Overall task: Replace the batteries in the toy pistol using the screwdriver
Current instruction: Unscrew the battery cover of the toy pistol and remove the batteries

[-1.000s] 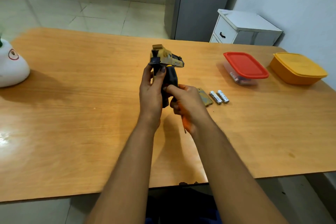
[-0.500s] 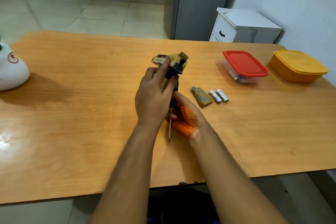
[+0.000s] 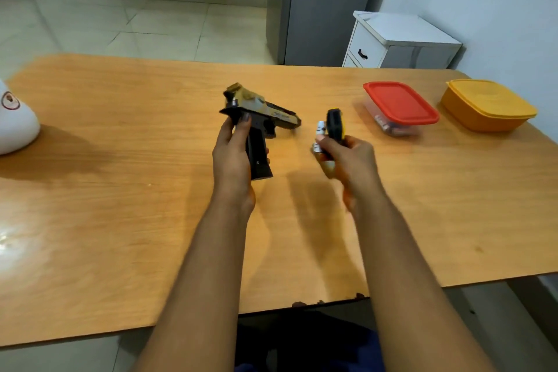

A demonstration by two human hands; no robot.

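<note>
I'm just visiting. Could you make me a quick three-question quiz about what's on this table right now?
1. Which hand holds the pistol?
2. True or false: the red-lidded box stands left of the yellow box.
3. What does the right hand grip: A) a cup, B) a screwdriver and a battery, C) nothing?

Key: 1. left; 2. true; 3. B

The right hand [image 3: 347, 160] is smeared with motion blur; the black-and-yellow screwdriver handle [image 3: 335, 125] pokes out of it, shaft hidden; the small silvery cylinders [image 3: 320, 136] beside it are too blurred to count; the white rounded object [image 3: 15, 124] is cut by the left edge; the contents of the clear red-lidded box [image 3: 395, 127] are unreadable.
</note>
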